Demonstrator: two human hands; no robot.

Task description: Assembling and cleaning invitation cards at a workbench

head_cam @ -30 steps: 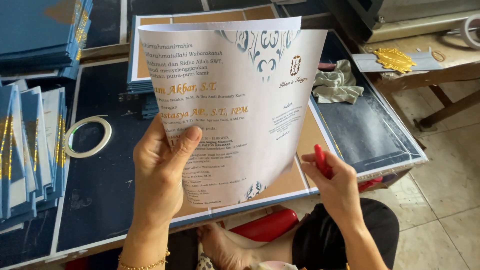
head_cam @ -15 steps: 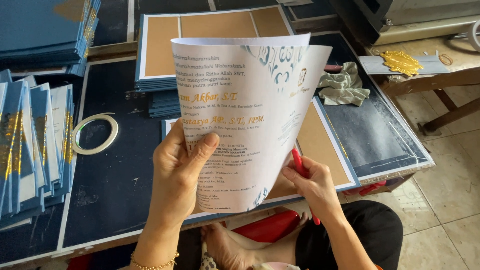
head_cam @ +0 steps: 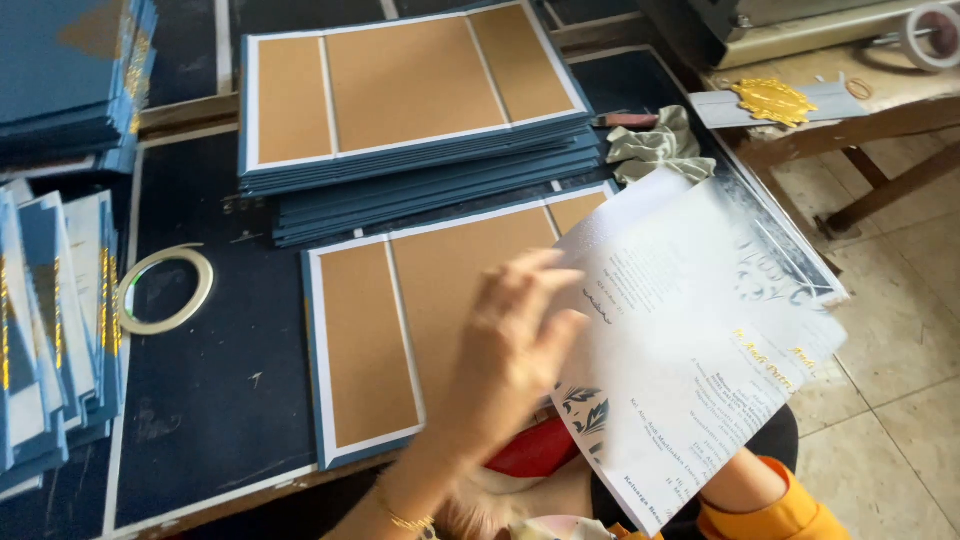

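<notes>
A white printed sheet [head_cam: 700,340] with blue ornament and gold lettering hangs tilted over the table's right corner and my lap. My left hand [head_cam: 510,345] is blurred with motion, and its fingers lie against the sheet's left edge. The blur hides whether they grip it. My right hand is hidden behind the sheet. Only its forearm and orange sleeve [head_cam: 770,510] show below the sheet. Under my left hand an open blue cover [head_cam: 365,330] with brown board panels lies flat on the dark table [head_cam: 220,400].
A stack of the same open covers [head_cam: 410,110] lies behind. Folded blue covers stand at the left [head_cam: 60,320] and are piled at top left [head_cam: 70,80]. A tape ring [head_cam: 165,290], a crumpled cloth [head_cam: 655,145], a gold ornament [head_cam: 770,100] and a red object [head_cam: 535,450] are near.
The sheet has swung from upright in front of me down to the right and turned over. My left hand moved right along its edge, and my right hand dropped out of sight behind it.
</notes>
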